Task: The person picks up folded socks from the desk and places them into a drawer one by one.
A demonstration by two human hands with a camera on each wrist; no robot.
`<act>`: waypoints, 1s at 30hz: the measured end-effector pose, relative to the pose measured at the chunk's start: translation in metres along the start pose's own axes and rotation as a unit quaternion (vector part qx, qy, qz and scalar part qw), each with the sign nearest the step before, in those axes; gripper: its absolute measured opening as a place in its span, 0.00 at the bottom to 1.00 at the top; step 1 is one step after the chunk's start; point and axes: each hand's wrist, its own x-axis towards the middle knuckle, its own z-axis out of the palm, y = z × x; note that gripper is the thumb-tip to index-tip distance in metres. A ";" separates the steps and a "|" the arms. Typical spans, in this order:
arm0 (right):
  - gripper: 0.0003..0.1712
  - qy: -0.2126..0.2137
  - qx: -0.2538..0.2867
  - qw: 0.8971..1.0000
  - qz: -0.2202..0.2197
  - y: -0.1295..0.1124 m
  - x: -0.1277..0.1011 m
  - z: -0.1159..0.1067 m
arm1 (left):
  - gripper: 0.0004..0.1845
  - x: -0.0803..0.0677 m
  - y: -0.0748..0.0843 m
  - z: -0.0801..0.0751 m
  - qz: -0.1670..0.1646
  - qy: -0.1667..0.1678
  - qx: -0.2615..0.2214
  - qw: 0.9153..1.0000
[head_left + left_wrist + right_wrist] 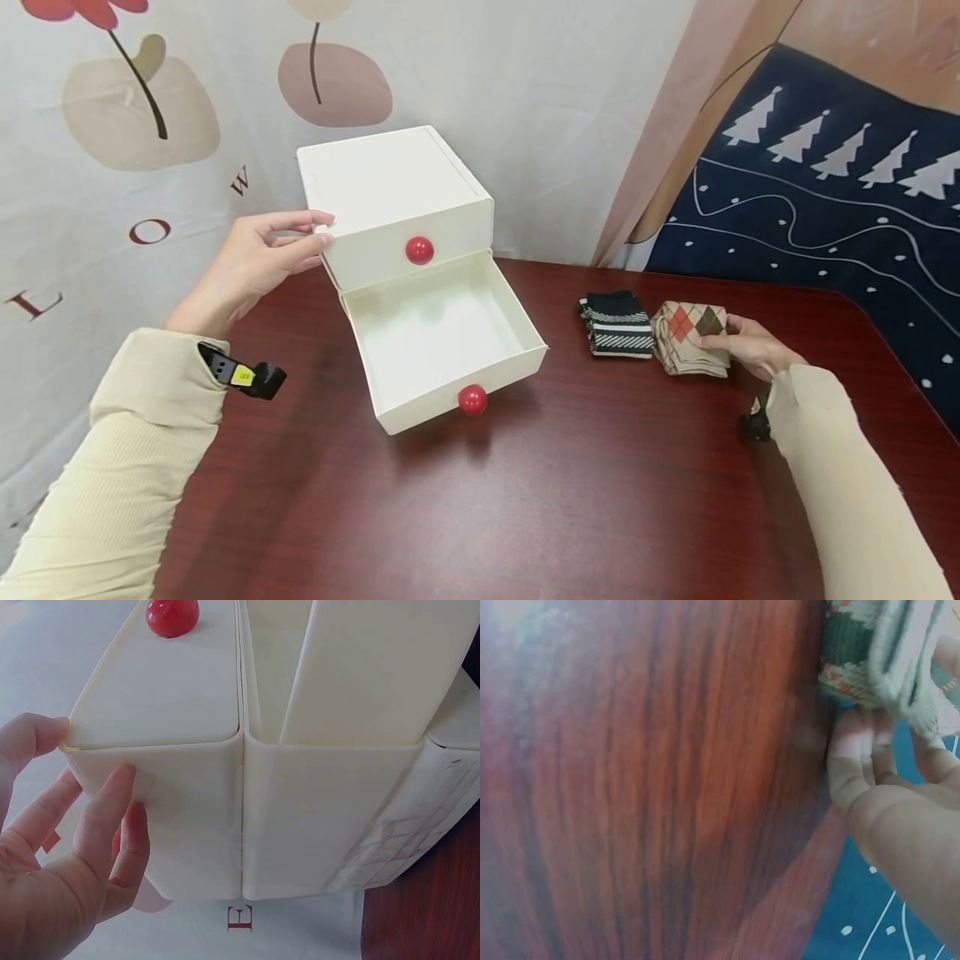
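— On the dark wooden desk, where is the right hand?
— At the far right, on a folded pair of argyle socks. Its grip pinches the near edge of the bundle, thumb on top and fingers tucked under, as the right wrist view shows, which looks like a hold for lifting the pair whole rather than letting it unfold.

— Anything beside those socks?
— Just to their left lies a second folded pair, black with white stripes, touching or nearly touching them. Nobody holds it.

— And the left hand?
— It rests against the left side of a small white drawer box, at the upper corner. That grip is spread, fingers fairly straight and pressed flat on the wall with the thumb at the front edge; I judge it steadies the light box so it does not slide.

— How do the drawers stand?
— The top one is closed, its red knob facing out. The bottom drawer is pulled well forward, with nothing visible inside, its own red knob at the front. It sits well apart from the socks.

— Behind it all?
— A pale flower-print cloth and a navy fabric with white trees.
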 end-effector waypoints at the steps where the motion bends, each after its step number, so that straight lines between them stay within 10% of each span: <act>1: 0.42 0.006 -0.002 1.000 -0.005 -0.001 -0.001 0.001 | 0.13 0.000 0.000 0.000 0.000 0.000 0.000 1.000; 9: 0.19 0.042 0.086 0.994 -0.051 -0.007 -0.018 0.007 | 0.14 0.000 -0.001 -0.001 0.001 0.003 0.009 1.000; 17: 0.18 0.074 0.219 0.967 -0.106 -0.033 -0.045 0.005 | 0.14 -0.001 -0.001 -0.001 -0.002 0.002 0.014 1.000; 30: 0.20 -0.014 0.176 0.964 -0.201 -0.171 -0.054 0.077 | 0.14 -0.001 -0.001 0.000 0.012 0.003 0.025 1.000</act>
